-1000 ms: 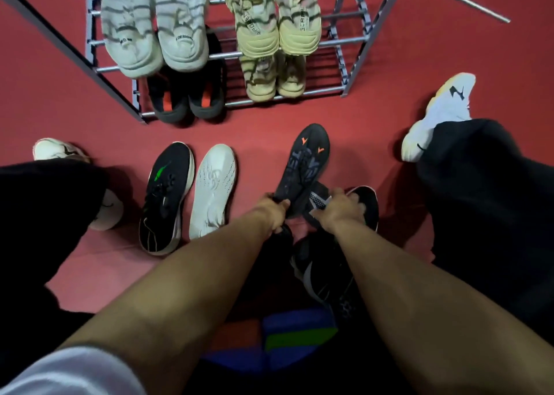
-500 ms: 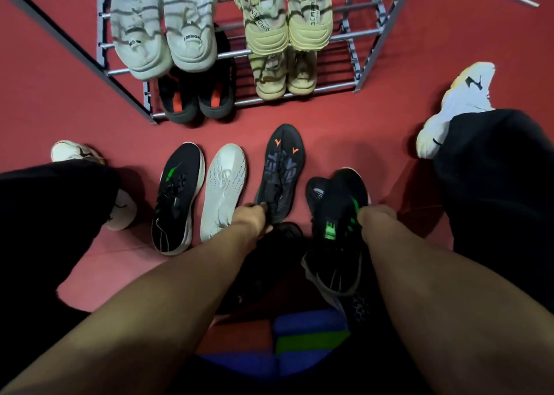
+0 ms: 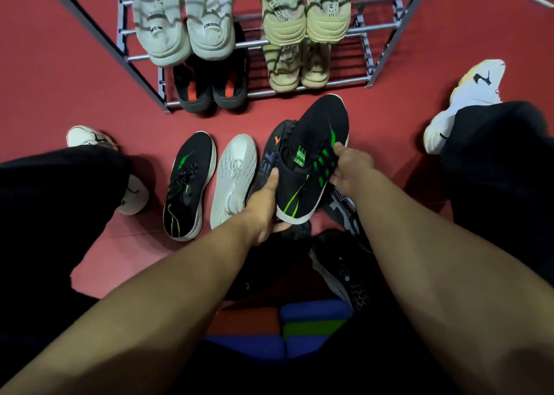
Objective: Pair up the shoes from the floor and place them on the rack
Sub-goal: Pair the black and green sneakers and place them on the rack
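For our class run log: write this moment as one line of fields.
step: pairing | left hand: grips heel of black-green sneaker | right hand: grips its side | match: black-green sneaker on floor | rack: four pairs

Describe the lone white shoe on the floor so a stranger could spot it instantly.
Start at the metal shoe rack and drop to the row of shoes on the red floor before it. The white shoe lies second from the left, beside the black and green shoe; it alone there is all white.

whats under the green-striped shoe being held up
A dark shoe with an orange mark lies partly beneath the green-striped shoe; only its left edge shows. The rest, and the floor there, is covered.
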`<move>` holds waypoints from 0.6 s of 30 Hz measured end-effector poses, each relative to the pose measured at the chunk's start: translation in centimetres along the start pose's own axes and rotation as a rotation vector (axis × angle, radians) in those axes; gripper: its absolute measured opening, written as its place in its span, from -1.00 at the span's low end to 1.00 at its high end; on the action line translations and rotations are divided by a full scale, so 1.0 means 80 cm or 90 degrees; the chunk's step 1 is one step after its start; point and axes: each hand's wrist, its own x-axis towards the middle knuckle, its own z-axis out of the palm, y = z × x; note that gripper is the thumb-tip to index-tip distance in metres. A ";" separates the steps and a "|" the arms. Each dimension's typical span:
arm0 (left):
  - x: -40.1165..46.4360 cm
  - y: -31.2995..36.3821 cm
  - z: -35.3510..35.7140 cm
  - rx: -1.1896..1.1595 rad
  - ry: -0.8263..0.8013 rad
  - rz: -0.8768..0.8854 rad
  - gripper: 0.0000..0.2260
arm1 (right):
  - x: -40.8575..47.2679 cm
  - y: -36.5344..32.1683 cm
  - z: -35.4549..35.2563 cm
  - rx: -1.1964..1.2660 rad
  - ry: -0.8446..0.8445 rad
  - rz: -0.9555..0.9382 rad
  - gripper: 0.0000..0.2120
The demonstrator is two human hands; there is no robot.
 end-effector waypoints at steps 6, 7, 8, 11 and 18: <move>0.001 -0.004 -0.005 -0.062 0.026 0.106 -0.75 | -0.044 0.010 0.010 -0.202 -0.226 0.109 -0.80; 0.000 -0.004 -0.008 -0.084 0.030 0.113 -0.78 | -0.048 0.016 0.011 -0.254 -0.253 0.134 -0.81; 0.001 -0.005 -0.013 -0.109 0.029 0.122 -0.79 | -0.052 0.020 0.012 -0.299 -0.272 0.152 -0.82; 0.003 -0.003 -0.035 -0.099 0.036 0.140 -0.77 | -0.049 0.031 0.016 -0.377 -0.317 0.170 -0.86; 0.023 0.001 -0.115 0.333 0.383 0.239 -0.57 | -0.031 0.070 0.045 -0.511 -0.217 0.121 -0.93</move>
